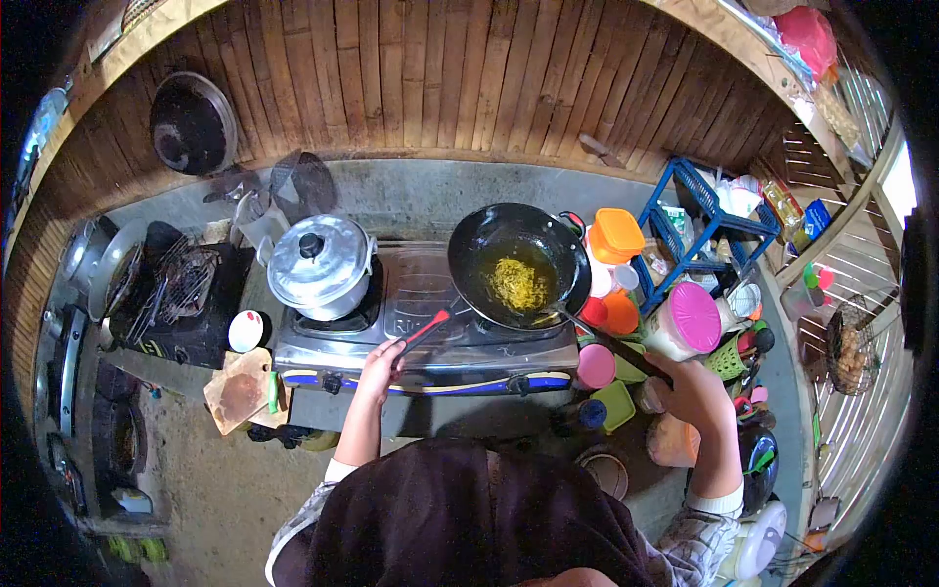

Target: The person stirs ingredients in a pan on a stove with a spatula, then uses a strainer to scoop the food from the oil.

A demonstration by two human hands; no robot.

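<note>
A black wok (489,240) sits on the right burner of a two-burner gas stove (421,338), with yellow shredded food (517,283) frying in oil. My left hand (380,367) grips the red handle of a utensil (427,330) whose far end reaches the wok's near rim. My right hand (690,389) is closed on the wok's long black handle (611,342), right of the stove. A silver pot with a knobbed lid (318,262) stands on the left burner.
Plastic containers crowd the right side: an orange-lidded tub (617,235), a pink-lidded jar (693,318), a pink cup (596,366), a blue rack (709,220). A black charcoal stove with a wire grill (181,289) and a wooden board (238,389) lie left. Wooden wall behind.
</note>
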